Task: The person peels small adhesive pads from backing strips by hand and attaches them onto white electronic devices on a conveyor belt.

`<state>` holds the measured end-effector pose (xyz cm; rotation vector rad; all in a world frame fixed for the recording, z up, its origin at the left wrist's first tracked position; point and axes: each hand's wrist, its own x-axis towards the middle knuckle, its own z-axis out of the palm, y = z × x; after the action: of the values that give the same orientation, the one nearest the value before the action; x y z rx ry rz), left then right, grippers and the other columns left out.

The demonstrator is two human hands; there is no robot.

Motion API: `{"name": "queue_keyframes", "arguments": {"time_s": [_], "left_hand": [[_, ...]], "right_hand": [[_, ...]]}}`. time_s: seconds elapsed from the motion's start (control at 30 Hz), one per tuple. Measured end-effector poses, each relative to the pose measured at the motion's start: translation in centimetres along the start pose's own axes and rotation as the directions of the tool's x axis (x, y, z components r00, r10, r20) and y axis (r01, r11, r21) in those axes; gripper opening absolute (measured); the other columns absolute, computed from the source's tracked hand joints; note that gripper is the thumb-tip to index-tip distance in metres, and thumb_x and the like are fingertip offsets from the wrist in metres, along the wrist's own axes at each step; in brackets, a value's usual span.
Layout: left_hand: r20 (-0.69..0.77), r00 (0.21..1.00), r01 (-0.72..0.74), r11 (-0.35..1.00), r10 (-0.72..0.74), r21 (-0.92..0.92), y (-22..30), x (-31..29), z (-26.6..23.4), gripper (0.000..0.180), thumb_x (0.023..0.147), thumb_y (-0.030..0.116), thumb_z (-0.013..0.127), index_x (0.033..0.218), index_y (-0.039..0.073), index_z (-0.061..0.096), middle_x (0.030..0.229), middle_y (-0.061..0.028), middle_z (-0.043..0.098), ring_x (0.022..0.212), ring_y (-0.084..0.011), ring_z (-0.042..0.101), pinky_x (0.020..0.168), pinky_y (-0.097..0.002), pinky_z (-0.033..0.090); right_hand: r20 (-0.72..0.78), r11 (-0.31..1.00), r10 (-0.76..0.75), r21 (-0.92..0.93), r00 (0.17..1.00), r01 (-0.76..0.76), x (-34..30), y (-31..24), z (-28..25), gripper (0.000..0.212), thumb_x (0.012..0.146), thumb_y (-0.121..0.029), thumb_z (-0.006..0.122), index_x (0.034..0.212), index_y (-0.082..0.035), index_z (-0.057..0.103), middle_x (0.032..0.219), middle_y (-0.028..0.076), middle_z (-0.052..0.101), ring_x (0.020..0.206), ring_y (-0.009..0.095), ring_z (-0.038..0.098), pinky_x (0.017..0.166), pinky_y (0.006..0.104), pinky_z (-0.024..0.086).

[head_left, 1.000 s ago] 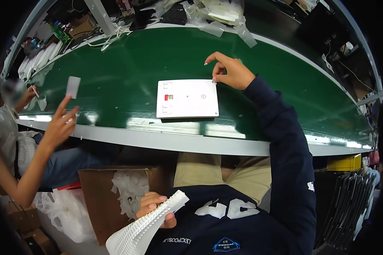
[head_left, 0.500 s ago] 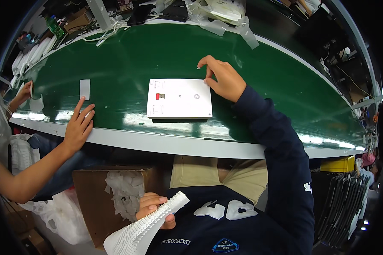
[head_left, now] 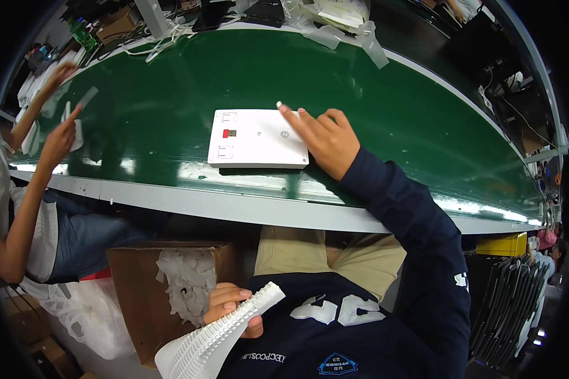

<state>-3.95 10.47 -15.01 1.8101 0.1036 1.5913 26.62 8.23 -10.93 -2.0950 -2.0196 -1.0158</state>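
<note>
A flat white rectangular panel-like device (head_left: 253, 151) lies on the green tabletop, with a small red and metallic piece (head_left: 229, 133) set near its left end and a round mark towards its right. My right hand (head_left: 329, 142) rests over the panel's right edge, index finger stretched out and the other fingers loosely bent apart; its thumb is hidden. Low in front of my body, my left hand (head_left: 227, 306) grips a long white ribbed piece (head_left: 199, 347), like a fanned stack of thin layers, tilted up to the right. Its lower end runs towards the picture's rim.
At the left, a co-worker's hand (head_left: 60, 142) holds a thin pale strip. A cardboard box (head_left: 133, 303) with crumpled film stands below the table edge, beside a white plastic bag (head_left: 98, 322). Cables and clear wrap lie along the far edge; a yellow bin (head_left: 501, 244) is at right.
My right hand has come down onto the panel's right side, its index finger straightening. The panel sits slightly further left in view. The co-worker has lifted the pale card off the table.
</note>
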Motion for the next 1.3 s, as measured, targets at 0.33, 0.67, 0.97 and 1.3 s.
{"name": "queue_keyframes", "arguments": {"time_s": [0.33, 0.67, 0.97, 1.3], "left_hand": [[0.008, 1.000, -0.026, 0.999, 0.026, -0.018, 0.4, -0.3, -0.7, 0.050, 0.080, 0.028, 0.066, 0.108, -0.004, 0.039, 0.077, -0.0171, 0.053, 0.058, -0.0200, 0.049, 0.049, -0.0291, 0.041], [-0.013, 1.000, -0.022, 1.000, 0.022, -0.011, 0.2, -0.5, -0.9, 0.051, 0.081, 0.029, 0.066, 0.108, -0.004, 0.039, 0.077, -0.0170, 0.053, 0.058, -0.0207, 0.048, 0.049, -0.0286, 0.040], [-0.039, 0.996, 0.074, 0.997, -0.075, -0.038, 0.4, -0.3, -0.8, 0.047, 0.079, 0.024, 0.072, 0.107, 0.005, 0.040, 0.083, -0.0138, 0.059, 0.059, -0.0177, 0.051, 0.054, -0.0285, 0.042], [-0.010, 1.000, -0.001, 1.000, 0.001, -0.006, 0.1, -0.5, -0.9, 0.049, 0.083, 0.033, 0.064, 0.108, -0.002, 0.039, 0.075, -0.0155, 0.053, 0.059, -0.0200, 0.047, 0.050, -0.0294, 0.039]], "right_hand": [[0.265, 0.577, 0.116, 0.766, 0.957, -0.282, 1.8, 1.7, -2.0, 0.006, 0.074, -0.014, 0.068, 0.077, -0.009, 0.068, 0.119, 0.016, 0.059, 0.112, 0.034, 0.048, 0.094, 0.0403, 0.041], [0.325, 0.571, 0.175, 0.736, 0.929, -0.365, 1.9, -1.3, -1.3, 0.004, 0.073, -0.008, 0.069, 0.073, -0.006, 0.066, 0.121, 0.011, 0.056, 0.116, 0.033, 0.041, 0.098, 0.0408, 0.036], [0.065, 0.670, 0.243, 0.710, 0.968, -0.216, 1.6, -4.1, -1.1, 0.005, 0.073, -0.005, 0.063, 0.072, -0.002, 0.059, 0.106, 0.010, 0.059, 0.102, 0.030, 0.050, 0.089, 0.0385, 0.042], [-0.069, 0.939, 0.006, 0.344, 0.998, 0.018, 0.7, -5.5, -1.5, 0.029, 0.072, 0.000, 0.059, 0.101, 0.000, 0.064, 0.118, 0.010, 0.058, 0.110, 0.030, 0.051, 0.093, 0.0413, 0.042]]}}
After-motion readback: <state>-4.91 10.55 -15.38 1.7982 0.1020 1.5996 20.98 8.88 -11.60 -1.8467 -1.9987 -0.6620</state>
